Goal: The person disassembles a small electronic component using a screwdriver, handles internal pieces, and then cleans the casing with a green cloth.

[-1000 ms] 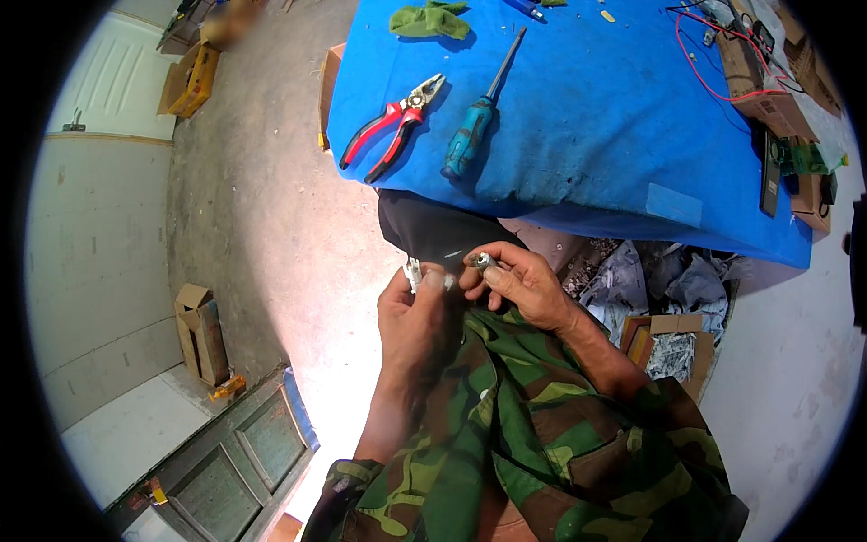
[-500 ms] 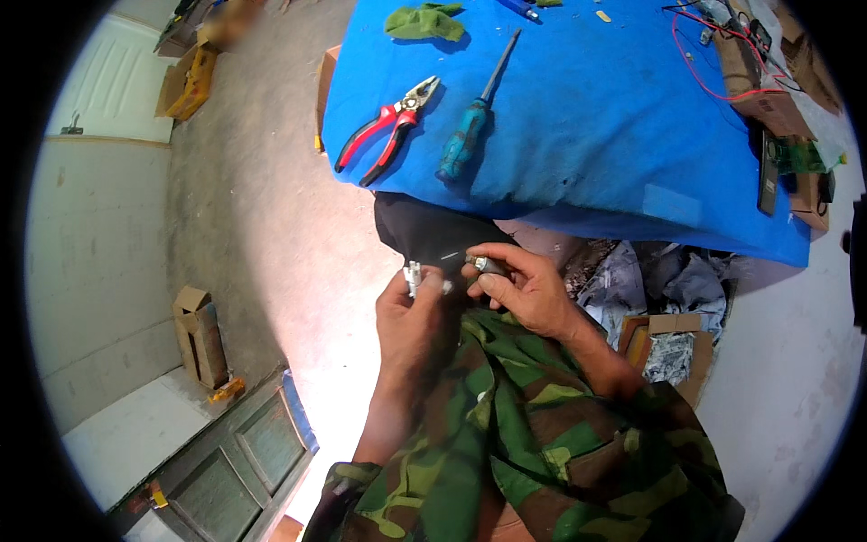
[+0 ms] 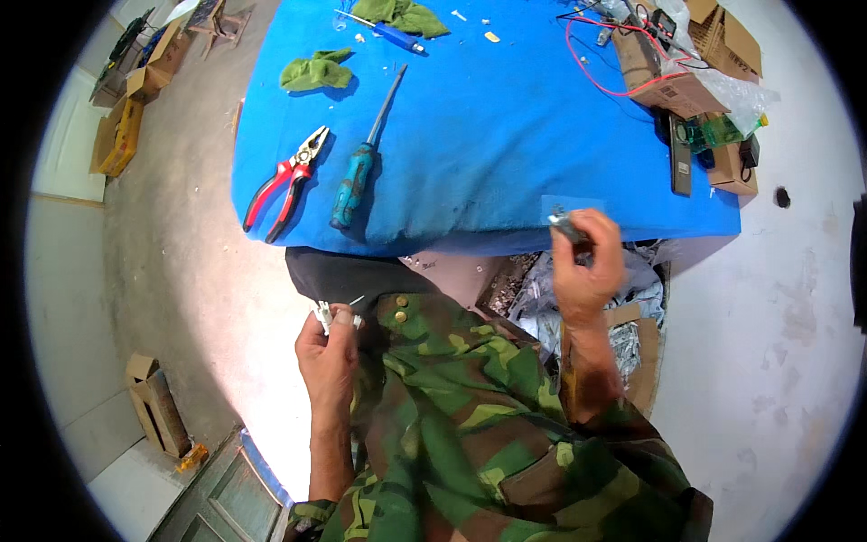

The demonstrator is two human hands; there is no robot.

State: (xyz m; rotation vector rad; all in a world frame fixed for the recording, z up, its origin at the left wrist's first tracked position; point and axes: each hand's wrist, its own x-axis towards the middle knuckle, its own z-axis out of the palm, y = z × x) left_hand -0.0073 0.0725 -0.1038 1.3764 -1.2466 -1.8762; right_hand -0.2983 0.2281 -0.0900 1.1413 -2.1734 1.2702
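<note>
My left hand (image 3: 325,350) is closed on a small white plastic part (image 3: 322,315), low beside my lap. A thin metal pin (image 3: 357,299) sticks out near its fingertips. Over the front edge of the blue-covered table (image 3: 470,172), my right hand (image 3: 589,266) pinches a small dark part with a shiny metal end (image 3: 562,219); the fingers cover much of it. Red-and-black pliers (image 3: 287,183) lie on the table's left side. Beside them rests a screwdriver with a worn teal handle (image 3: 354,185).
Green cloths (image 3: 316,73) and a blue-handled screwdriver (image 3: 388,34) lie farther back. At the right stand an open cardboard box (image 3: 668,90) with red wire, a green bottle (image 3: 718,131) and a dark flat device (image 3: 680,158). Under the table's front, a box (image 3: 643,361) holds scraps.
My right hand has moved away from my left, rightward and up to the table edge, carrying the dark part. My left hand keeps the white part. The whole view has shifted.
</note>
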